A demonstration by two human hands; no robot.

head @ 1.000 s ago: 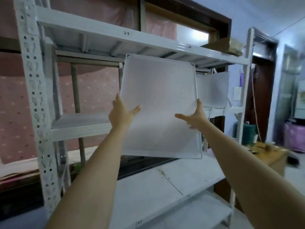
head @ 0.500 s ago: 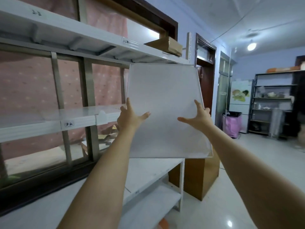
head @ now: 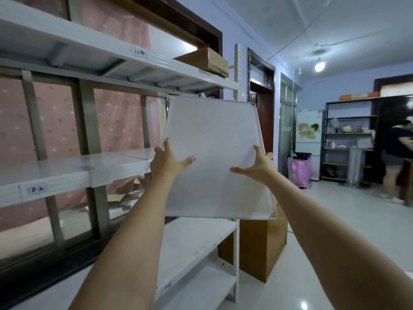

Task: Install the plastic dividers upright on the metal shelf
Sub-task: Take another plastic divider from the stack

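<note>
Divider (head: 214, 157) shifted to shelf (head: 67, 173) end; box (head: 204, 61) above.

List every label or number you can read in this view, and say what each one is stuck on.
"3-2": white tag on the front edge of the middle shelf.
Handwritten tag on the top shelf edge: starts with "2-", the rest is blurred.
Small marks on the middle shelf edge by the left hand and on the lower shelf edge: too small to read.

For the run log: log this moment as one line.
left hand: holds divider | right hand: holds divider | divider: not yet on shelf
</note>
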